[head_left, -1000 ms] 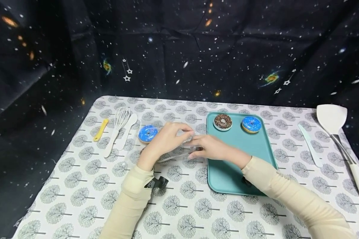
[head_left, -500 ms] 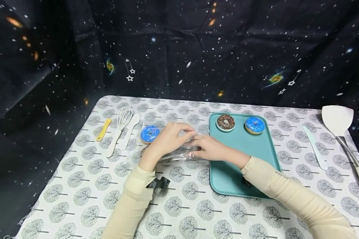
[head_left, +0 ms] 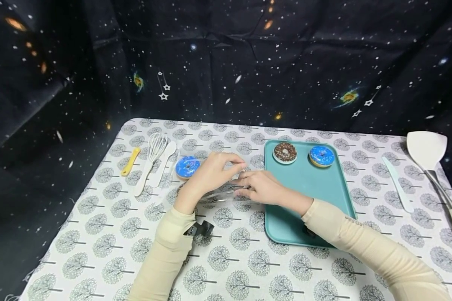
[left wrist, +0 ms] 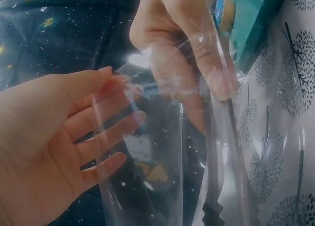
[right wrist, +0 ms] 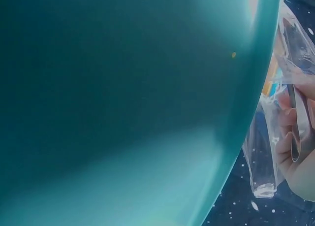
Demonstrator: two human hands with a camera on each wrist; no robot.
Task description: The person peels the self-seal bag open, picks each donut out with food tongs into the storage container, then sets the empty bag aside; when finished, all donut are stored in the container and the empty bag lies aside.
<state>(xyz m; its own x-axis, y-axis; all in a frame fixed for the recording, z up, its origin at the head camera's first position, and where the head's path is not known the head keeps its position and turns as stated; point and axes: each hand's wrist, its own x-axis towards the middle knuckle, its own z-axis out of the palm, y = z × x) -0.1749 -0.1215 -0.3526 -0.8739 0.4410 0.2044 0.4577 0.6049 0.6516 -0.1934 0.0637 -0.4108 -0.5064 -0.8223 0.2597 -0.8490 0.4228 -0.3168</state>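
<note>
Both hands work at the mouth of a clear plastic bag (head_left: 218,197) between them. My left hand (head_left: 214,173) pinches its far edge with thumb and index finger; in the left wrist view the other fingers spread behind the plastic (left wrist: 147,196). Opposite it, my right hand (head_left: 261,187) grips the bag's right side, thumb (left wrist: 221,83) over the film. A blue-iced donut (head_left: 187,167) lies just left of my left hand, overlapped by the film. Part of a brown donut is mostly hidden behind the left wrist. The right wrist view shows the bag (right wrist: 263,162) beyond the tray's edge.
A teal tray (head_left: 305,217) under the right forearm bears a chocolate donut (head_left: 285,152) and a blue donut (head_left: 322,156). Left lie a yellow-handled tool (head_left: 130,161), a whisk (head_left: 150,161) and a white spoon (head_left: 164,161). Right lie a pale knife (head_left: 397,184) and a white spatula (head_left: 427,148).
The hands stay in almost the same place on the bag. The right fingers shift slightly and the glints along the bag's near edge change. The head view has moved a little.
</note>
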